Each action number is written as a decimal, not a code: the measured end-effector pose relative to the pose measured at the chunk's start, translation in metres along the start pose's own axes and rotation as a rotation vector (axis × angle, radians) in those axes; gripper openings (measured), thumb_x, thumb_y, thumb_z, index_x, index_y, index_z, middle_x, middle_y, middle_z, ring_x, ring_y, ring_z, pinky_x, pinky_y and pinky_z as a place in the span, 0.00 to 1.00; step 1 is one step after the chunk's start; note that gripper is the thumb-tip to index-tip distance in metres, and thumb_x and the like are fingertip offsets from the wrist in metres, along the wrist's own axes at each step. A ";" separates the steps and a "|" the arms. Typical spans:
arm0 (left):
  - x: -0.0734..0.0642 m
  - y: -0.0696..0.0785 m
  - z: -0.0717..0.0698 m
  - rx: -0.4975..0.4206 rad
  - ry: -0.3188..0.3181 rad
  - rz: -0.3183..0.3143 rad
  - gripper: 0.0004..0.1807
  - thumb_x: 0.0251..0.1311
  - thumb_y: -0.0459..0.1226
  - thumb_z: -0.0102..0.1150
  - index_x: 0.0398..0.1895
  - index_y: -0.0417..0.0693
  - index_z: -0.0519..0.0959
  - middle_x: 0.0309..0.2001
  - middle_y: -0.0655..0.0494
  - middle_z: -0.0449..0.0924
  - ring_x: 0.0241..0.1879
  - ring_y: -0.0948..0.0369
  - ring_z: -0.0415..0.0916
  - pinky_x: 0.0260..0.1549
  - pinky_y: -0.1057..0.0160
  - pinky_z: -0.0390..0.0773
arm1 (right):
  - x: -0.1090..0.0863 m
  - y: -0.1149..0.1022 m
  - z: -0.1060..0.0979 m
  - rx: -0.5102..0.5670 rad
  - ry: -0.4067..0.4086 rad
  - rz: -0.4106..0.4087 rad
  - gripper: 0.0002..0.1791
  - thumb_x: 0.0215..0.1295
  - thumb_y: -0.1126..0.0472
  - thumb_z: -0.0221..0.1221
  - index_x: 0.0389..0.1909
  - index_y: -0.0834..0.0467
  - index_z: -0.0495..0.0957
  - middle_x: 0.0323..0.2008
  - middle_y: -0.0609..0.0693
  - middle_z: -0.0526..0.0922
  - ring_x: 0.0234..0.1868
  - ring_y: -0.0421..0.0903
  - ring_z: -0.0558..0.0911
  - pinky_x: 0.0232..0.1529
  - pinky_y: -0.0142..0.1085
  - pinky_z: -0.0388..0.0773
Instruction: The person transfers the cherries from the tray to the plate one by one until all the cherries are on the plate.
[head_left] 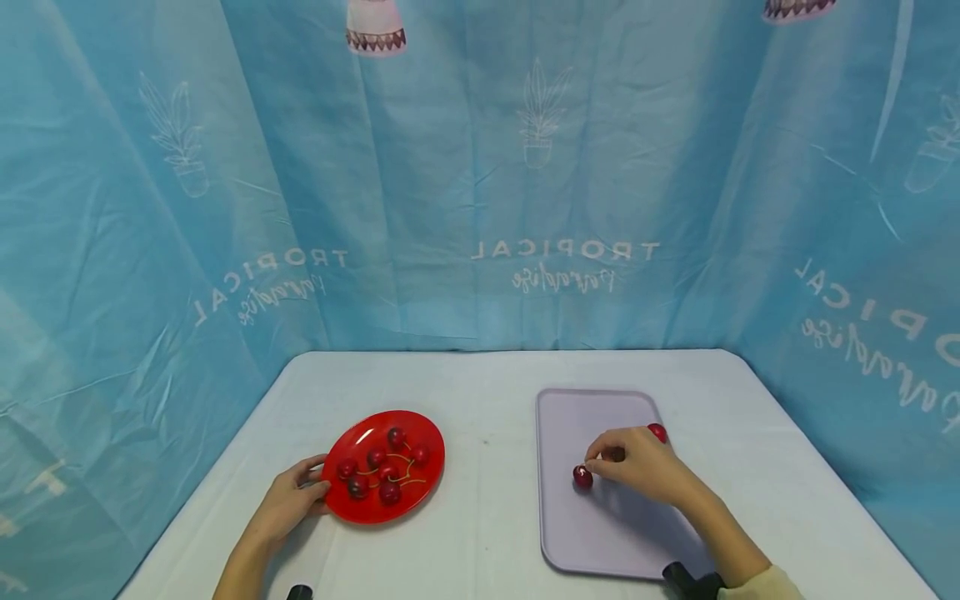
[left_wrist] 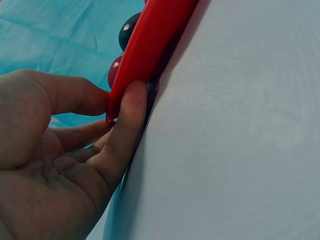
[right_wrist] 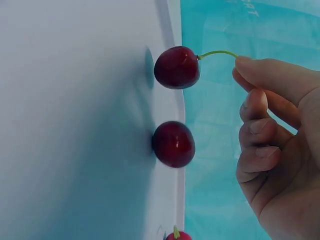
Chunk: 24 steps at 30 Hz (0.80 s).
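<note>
On the left, my left hand (head_left: 288, 500) grips the near-left rim of a red plate (head_left: 429, 492), thumb and fingers on either side of the edge. Several dark red cherries (head_left: 397, 437) with green stems lie on that plate. My right hand (head_left: 637, 458) pinches the thin green stem of a cherry (right_wrist: 176, 67) between thumb and index finger. That cherry hangs close over the lilac tray (head_left: 558, 533), and its shadow falls on the surface. Beside it, a second cherry (right_wrist: 173, 144) rests on the tray, mostly hidden by the hand in the head view.
A further cherry (head_left: 657, 432) sits by the tray's right edge, beyond my right hand. Plate and tray stand apart on a white-covered table (head_left: 480, 433). Blue printed curtains (head_left: 465, 183) enclose the table at the back and both sides.
</note>
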<state>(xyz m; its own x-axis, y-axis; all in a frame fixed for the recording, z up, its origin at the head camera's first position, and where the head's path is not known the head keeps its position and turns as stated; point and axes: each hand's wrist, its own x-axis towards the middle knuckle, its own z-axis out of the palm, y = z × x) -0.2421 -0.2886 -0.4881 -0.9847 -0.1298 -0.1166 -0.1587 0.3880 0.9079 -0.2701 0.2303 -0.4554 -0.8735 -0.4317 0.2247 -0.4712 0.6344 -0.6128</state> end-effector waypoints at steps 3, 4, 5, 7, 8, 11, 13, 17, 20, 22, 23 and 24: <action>0.001 0.000 0.001 0.003 -0.007 0.002 0.30 0.61 0.30 0.52 0.67 0.31 0.60 0.54 0.32 0.70 0.35 0.55 0.80 0.33 0.59 0.83 | 0.004 -0.004 0.002 0.004 0.027 0.004 0.02 0.57 0.53 0.67 0.29 0.44 0.83 0.21 0.38 0.76 0.24 0.38 0.74 0.24 0.31 0.73; 0.001 0.000 0.001 0.005 -0.007 0.001 0.30 0.61 0.30 0.52 0.67 0.31 0.60 0.54 0.32 0.70 0.35 0.55 0.80 0.33 0.59 0.83 | 0.006 -0.005 0.003 0.011 0.035 0.005 0.02 0.57 0.53 0.67 0.29 0.44 0.83 0.21 0.38 0.76 0.24 0.38 0.73 0.23 0.31 0.73; 0.001 -0.001 0.002 0.002 -0.004 -0.004 0.30 0.61 0.30 0.52 0.67 0.32 0.61 0.54 0.32 0.70 0.35 0.54 0.80 0.33 0.59 0.83 | 0.008 -0.007 0.004 0.017 0.044 0.006 0.02 0.57 0.53 0.67 0.30 0.44 0.83 0.21 0.38 0.76 0.24 0.39 0.73 0.23 0.31 0.73; 0.001 -0.001 0.001 0.005 -0.001 -0.007 0.30 0.61 0.30 0.52 0.67 0.32 0.60 0.54 0.33 0.70 0.35 0.54 0.80 0.33 0.59 0.83 | 0.011 -0.009 0.007 0.036 0.055 0.016 0.02 0.58 0.52 0.67 0.30 0.44 0.84 0.21 0.39 0.76 0.24 0.40 0.73 0.23 0.32 0.73; 0.001 -0.002 0.001 0.008 -0.001 -0.008 0.30 0.61 0.30 0.53 0.67 0.32 0.60 0.54 0.33 0.70 0.34 0.55 0.80 0.33 0.59 0.83 | 0.012 -0.011 0.009 0.046 0.057 0.022 0.03 0.58 0.51 0.66 0.30 0.44 0.84 0.21 0.39 0.76 0.25 0.40 0.74 0.23 0.32 0.73; 0.001 -0.002 0.000 0.003 -0.002 -0.009 0.30 0.61 0.30 0.53 0.67 0.32 0.60 0.53 0.34 0.71 0.35 0.55 0.79 0.33 0.59 0.83 | 0.017 -0.016 0.014 0.061 0.062 0.034 0.05 0.58 0.49 0.66 0.31 0.44 0.84 0.22 0.40 0.76 0.25 0.41 0.74 0.23 0.32 0.73; 0.001 -0.003 -0.001 -0.002 -0.009 -0.006 0.30 0.61 0.30 0.52 0.67 0.32 0.60 0.53 0.34 0.71 0.35 0.54 0.79 0.33 0.59 0.83 | 0.020 -0.019 0.016 0.068 0.064 0.029 0.05 0.58 0.49 0.66 0.31 0.44 0.84 0.21 0.40 0.76 0.25 0.41 0.74 0.23 0.32 0.73; 0.002 -0.004 -0.002 -0.010 -0.003 -0.003 0.30 0.61 0.30 0.52 0.67 0.33 0.60 0.54 0.34 0.71 0.35 0.54 0.80 0.34 0.60 0.83 | 0.029 -0.026 0.021 0.071 0.061 -0.011 0.05 0.59 0.49 0.65 0.31 0.45 0.85 0.21 0.40 0.76 0.25 0.41 0.74 0.23 0.32 0.73; 0.002 -0.005 -0.001 0.003 0.001 0.001 0.30 0.61 0.30 0.52 0.67 0.33 0.61 0.53 0.34 0.71 0.35 0.55 0.80 0.34 0.60 0.83 | 0.035 -0.029 0.025 0.073 0.054 -0.040 0.05 0.60 0.50 0.65 0.31 0.45 0.85 0.21 0.39 0.76 0.24 0.40 0.73 0.23 0.32 0.73; 0.002 -0.005 -0.001 0.006 -0.002 -0.001 0.30 0.61 0.30 0.52 0.67 0.33 0.61 0.53 0.34 0.71 0.35 0.55 0.79 0.34 0.60 0.83 | 0.040 -0.030 0.027 0.077 0.048 -0.045 0.05 0.60 0.50 0.65 0.31 0.45 0.85 0.21 0.39 0.76 0.24 0.40 0.73 0.23 0.32 0.73; 0.002 -0.004 -0.001 0.007 -0.003 -0.001 0.30 0.61 0.30 0.53 0.67 0.33 0.61 0.53 0.34 0.71 0.35 0.55 0.79 0.34 0.60 0.83 | 0.042 -0.031 0.028 0.080 0.048 -0.053 0.05 0.60 0.50 0.65 0.31 0.46 0.85 0.21 0.39 0.76 0.24 0.40 0.73 0.23 0.32 0.73; 0.002 -0.003 -0.001 0.006 -0.003 -0.003 0.30 0.61 0.30 0.53 0.67 0.33 0.61 0.53 0.34 0.71 0.35 0.55 0.79 0.34 0.60 0.83 | 0.044 -0.031 0.030 0.083 0.045 -0.056 0.04 0.60 0.51 0.65 0.32 0.45 0.85 0.20 0.39 0.76 0.24 0.40 0.73 0.23 0.32 0.73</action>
<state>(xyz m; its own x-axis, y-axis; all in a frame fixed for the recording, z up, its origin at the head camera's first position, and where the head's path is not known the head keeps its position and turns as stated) -0.2436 -0.2907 -0.4910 -0.9844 -0.1286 -0.1203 -0.1620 0.3931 0.9051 -0.2902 0.1724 -0.4486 -0.8514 -0.4349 0.2932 -0.5096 0.5538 -0.6585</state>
